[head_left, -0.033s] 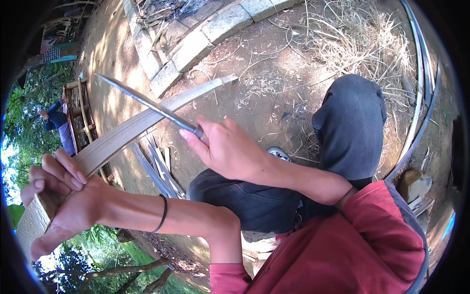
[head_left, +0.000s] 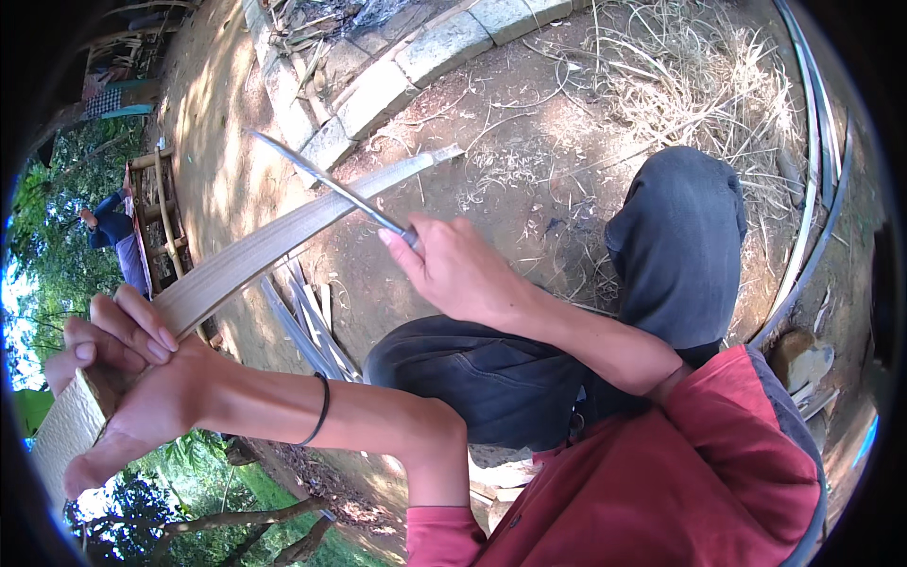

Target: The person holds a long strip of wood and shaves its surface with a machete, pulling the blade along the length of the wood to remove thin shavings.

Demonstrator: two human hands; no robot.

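My left hand is closed around the near part of a long, pale bamboo strip. The strip's broad end sticks out beyond the palm at the far left, while its tapered end reaches out over the ground. In my right hand is a knife with a narrow, pointed metal blade, the fingers wrapped round its handle. The blade crosses the strip near its outer part and points up and left; whether its edge touches the strip I cannot tell. Most of the handle is hidden by my fingers.
Cut strips lie on the ground below the held piece. A stone border curves across the top. Dry shavings are heaped at upper right, beside long bent strips. Another person is at far left. My bent knee rises at right.
My right hand and the knife have moved right and slightly up, toward the strip's tapered end. My left hand and the strip have shifted only slightly.
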